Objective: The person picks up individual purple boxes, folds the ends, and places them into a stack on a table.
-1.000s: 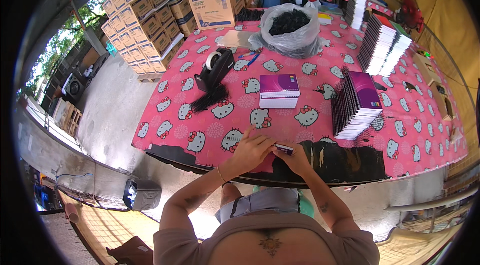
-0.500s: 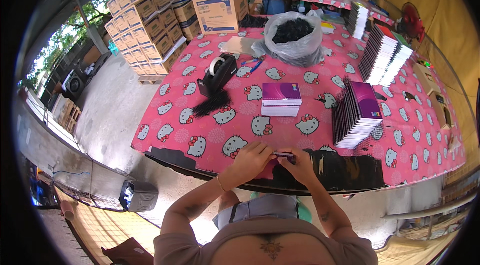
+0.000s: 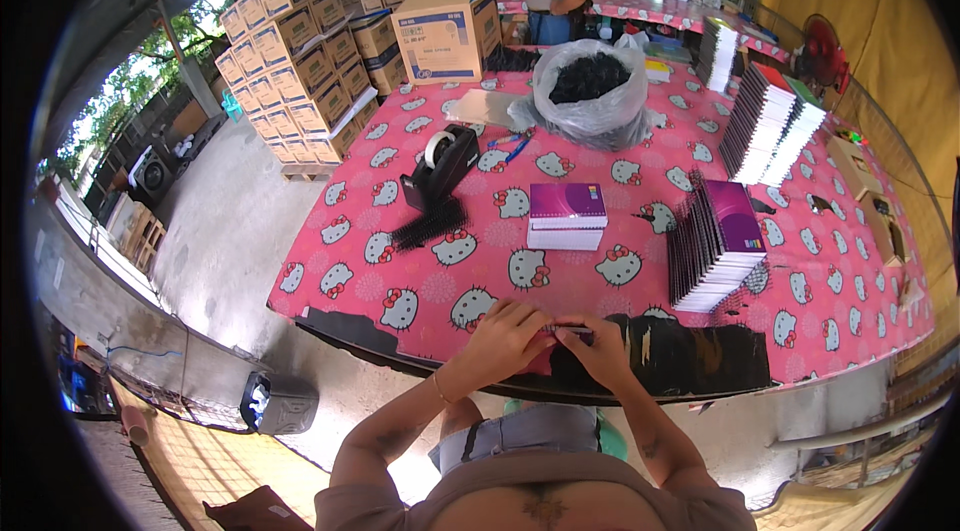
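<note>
both hands (image 3: 510, 335) (image 3: 600, 351) on thin dark object (image 3: 574, 330)

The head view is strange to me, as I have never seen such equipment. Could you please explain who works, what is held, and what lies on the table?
No machine works here: these are a person's bare hands. A wide fisheye camera worn on the head looks down, so straight edges bend. At the pink table's near edge, the right hand pinches a thin, dark item, too hidden to name; the left hand is at its other end. Beyond are a tape dispenser, black coils, a small notebook stack and a taller one. Farther back stands a plastic bag.
</note>
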A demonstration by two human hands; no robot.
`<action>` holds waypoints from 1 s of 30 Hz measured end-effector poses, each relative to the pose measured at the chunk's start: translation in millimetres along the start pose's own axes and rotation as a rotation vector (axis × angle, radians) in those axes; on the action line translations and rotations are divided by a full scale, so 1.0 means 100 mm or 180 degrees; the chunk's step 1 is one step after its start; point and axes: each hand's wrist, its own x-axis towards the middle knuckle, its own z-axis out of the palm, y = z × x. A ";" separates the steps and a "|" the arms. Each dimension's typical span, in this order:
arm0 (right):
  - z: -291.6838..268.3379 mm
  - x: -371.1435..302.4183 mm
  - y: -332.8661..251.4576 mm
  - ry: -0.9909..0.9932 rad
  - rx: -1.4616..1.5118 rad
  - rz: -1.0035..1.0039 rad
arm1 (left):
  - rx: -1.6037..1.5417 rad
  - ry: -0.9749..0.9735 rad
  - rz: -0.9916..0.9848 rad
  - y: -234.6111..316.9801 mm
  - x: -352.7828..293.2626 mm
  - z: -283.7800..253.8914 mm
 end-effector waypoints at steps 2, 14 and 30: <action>0.01 -0.03 -0.01 0.0010 -0.0114 0.0030 | -0.0094 0.0036 -0.0209 0.02 -0.03 -0.05; 0.03 -0.04 0.00 0.0086 -0.0324 -0.0320 | 0.0116 -0.0150 -0.0002 -0.03 -0.09 0.04; -0.01 -0.08 0.01 -0.0002 -0.0706 -0.0742 | 0.0403 -0.0444 0.0237 -0.15 -0.13 0.00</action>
